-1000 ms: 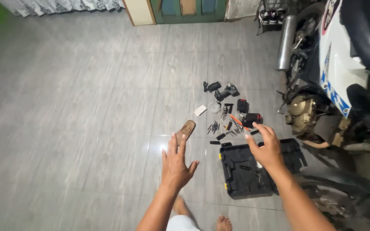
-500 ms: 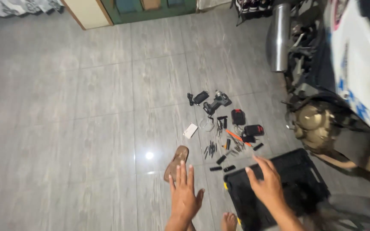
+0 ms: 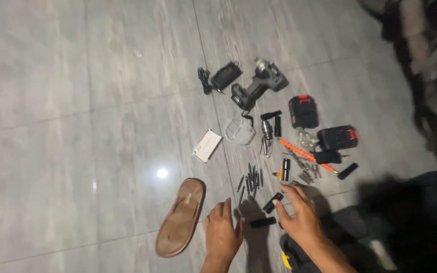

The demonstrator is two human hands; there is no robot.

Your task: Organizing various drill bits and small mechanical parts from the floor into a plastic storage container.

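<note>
- Since the earlier frames, both hands had dropped lower and closer to the scattered tool parts, and the view had tilted down so the parts filled the middle of the floor.
- Left hand (image 3: 222,232) hovered flat, palm down, fingers loosely spread, holding nothing; its fingertips pointed toward the row of dark screwdriver bits (image 3: 250,183) just ahead of it.
- Right hand (image 3: 301,217) reached forward with fingers spread and slightly curled, empty; its index fingertip was at or just beside a small black socket (image 3: 273,202), though contact could not be told.
- Between the two hands lay another short black cylinder (image 3: 263,222) on the tile.
- Left of the left hand, a brown sandal (image 3: 181,216) lay sole-down, near but apart from it.
- Ahead of the right hand lay an orange spiral drill bit (image 3: 302,152), a cluster of small metal pieces (image 3: 307,173) and a black-and-yellow bit (image 3: 283,171).
- Farther ahead were two black battery packs with red trim (image 3: 303,110) (image 3: 337,137), a cordless drill (image 3: 259,84) on its side, a charger with its cord (image 3: 219,77), a drill chuck (image 3: 267,130) and a clear plastic bag (image 3: 239,131).
- A white booklet (image 3: 207,145) lay ahead of the left hand, well apart.
- Under the right wrist showed the edge of a black tool case with a yellow latch (image 3: 289,255), blurred.
</note>
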